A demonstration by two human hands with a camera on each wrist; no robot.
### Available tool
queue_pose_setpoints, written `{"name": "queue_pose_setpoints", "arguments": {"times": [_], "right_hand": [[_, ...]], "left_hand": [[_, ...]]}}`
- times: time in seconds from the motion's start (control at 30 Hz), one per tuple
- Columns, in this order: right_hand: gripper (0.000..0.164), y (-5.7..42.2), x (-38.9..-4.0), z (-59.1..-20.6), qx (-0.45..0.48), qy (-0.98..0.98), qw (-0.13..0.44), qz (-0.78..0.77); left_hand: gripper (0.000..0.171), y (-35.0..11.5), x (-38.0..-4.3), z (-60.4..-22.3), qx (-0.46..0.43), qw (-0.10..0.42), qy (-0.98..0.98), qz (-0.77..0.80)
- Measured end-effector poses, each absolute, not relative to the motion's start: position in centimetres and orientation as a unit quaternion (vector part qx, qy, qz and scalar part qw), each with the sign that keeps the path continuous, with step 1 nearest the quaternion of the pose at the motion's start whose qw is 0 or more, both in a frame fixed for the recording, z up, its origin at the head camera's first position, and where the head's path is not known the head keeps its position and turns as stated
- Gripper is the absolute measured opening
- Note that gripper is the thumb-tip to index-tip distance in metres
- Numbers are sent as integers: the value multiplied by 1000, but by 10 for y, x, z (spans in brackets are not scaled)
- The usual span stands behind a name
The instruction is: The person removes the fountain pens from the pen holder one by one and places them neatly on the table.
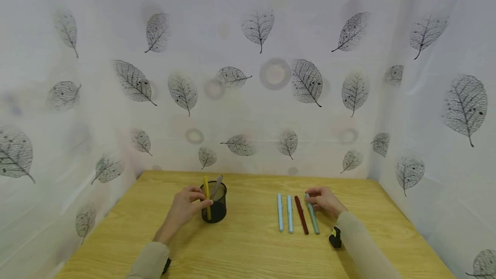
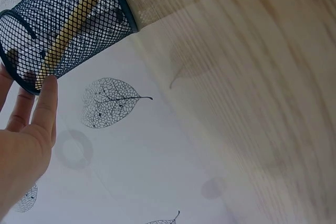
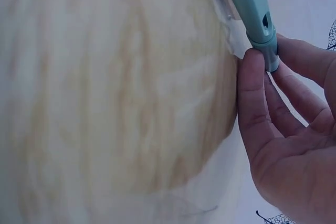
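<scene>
A black mesh pen holder [image 1: 218,209] stands upright on the left part of the table. My left hand [image 1: 184,206] holds it near the rim, the thumb and fingertips spread around the side in the left wrist view. Inside lean a yellow pen [image 1: 205,182] and a greyish pen [image 1: 219,181]. Toward the right, my right hand [image 1: 324,200] pinches the far end of a green pen [image 1: 312,216] between thumb and fingertips, as the right wrist view also shows. Left of it lie a dark red pen [image 1: 301,215] and two light blue pens [image 1: 280,213], roughly side by side.
The wooden table [image 1: 248,253] meets a white curtain [image 1: 248,111] with a leaf print at its back, and the same sheeting rises on both sides. A small black device [image 1: 335,237] shows beside my right sleeve [image 1: 366,246].
</scene>
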State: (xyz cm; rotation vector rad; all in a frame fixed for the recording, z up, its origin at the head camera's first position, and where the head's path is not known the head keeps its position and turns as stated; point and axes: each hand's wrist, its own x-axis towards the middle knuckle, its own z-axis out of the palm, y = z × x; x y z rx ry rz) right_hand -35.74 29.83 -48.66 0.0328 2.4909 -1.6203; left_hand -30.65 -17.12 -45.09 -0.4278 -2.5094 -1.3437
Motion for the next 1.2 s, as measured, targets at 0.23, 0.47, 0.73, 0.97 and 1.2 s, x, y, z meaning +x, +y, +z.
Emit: {"name": "queue_pose_setpoints", "arguments": {"times": [0.23, 0.47, 0.73, 0.97, 1.2], "right_hand": [[44, 299, -355, -484, -21, 837, 91, -539], [44, 298, -355, -483, -25, 841, 96, -533], [40, 295, -356, -483, -20, 847, 94, -522], [39, 295, -358, -484, -16, 860, 94, -501], [40, 295, -358, -485, -23, 862, 92, -498]], "left_hand": [[14, -171, -306, -452, -150, 139, -867, -455], [15, -171, -307, -452, -150, 135, -870, -449], [14, -171, -307, -452, -151, 135, -874, -441], [15, -172, -307, -450, -152, 130, -872, -448], [17, -172, -307, -452, -150, 128, -871, -450]]}}
